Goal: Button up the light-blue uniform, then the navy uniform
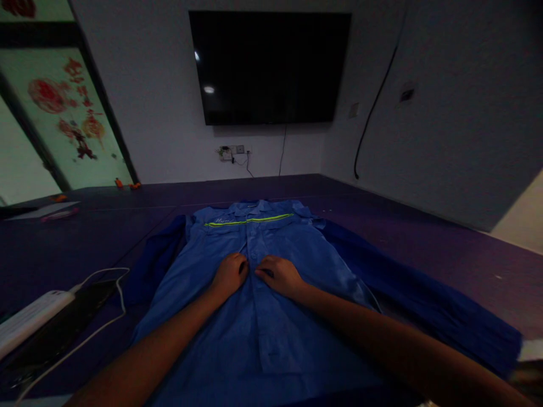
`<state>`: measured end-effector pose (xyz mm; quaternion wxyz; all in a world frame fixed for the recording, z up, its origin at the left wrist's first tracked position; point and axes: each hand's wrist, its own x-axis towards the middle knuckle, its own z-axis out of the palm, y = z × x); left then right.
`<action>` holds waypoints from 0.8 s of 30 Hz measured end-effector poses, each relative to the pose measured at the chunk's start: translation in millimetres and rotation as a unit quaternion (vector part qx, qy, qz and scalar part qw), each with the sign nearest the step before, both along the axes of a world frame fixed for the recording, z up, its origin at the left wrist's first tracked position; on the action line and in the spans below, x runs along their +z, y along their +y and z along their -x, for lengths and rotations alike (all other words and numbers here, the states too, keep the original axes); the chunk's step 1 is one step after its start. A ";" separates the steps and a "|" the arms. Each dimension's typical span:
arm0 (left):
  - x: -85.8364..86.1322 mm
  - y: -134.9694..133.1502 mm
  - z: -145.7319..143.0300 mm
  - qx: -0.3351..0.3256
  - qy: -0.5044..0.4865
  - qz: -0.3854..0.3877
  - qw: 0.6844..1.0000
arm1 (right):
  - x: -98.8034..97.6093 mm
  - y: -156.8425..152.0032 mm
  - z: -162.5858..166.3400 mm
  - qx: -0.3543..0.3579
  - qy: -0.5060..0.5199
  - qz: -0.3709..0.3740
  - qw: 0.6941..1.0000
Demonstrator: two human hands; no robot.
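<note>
Purple surface [407, 234] bordering blue shirt [280, 319], hands [231, 273] [281, 276] at placket [266, 339]

You are viewing a two-tone fabric work shirt [288, 305]: its body is showing plain mid-blue, while its long sleeves [382, 265] are showing a darker royal blue. A narrow fluorescent yellow-green stripe [275, 217] is crossing the chest, and pale lettering [224, 220] is standing out just above it. Around the shirt, you are seeing a plain deep-purple flat surface [407, 226]. At lower left, a white bar-shaped power strip [38, 316] and thin white cable [102, 271] are contrasting with a black flat panel [80, 316]. Ahead, a glossy black rectangular television [271, 68] is standing out against plain grey walls [148, 85]; a pale-green door panel [42, 62] is carrying red and gold ornaments [46, 96].
</note>
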<state>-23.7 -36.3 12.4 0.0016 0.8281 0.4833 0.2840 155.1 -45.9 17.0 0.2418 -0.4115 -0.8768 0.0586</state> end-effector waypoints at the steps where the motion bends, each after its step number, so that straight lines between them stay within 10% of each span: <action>1: -1.0 -3.8 0.4 -0.006 -0.018 0.008 1.000 | -0.4 -5.6 -1.8 0.002 0.010 0.003 1.000; 24: 13.2 -38.9 6.5 -0.153 -0.019 0.077 0.985 | 15.7 -31.0 -17.8 0.019 -0.039 0.088 0.995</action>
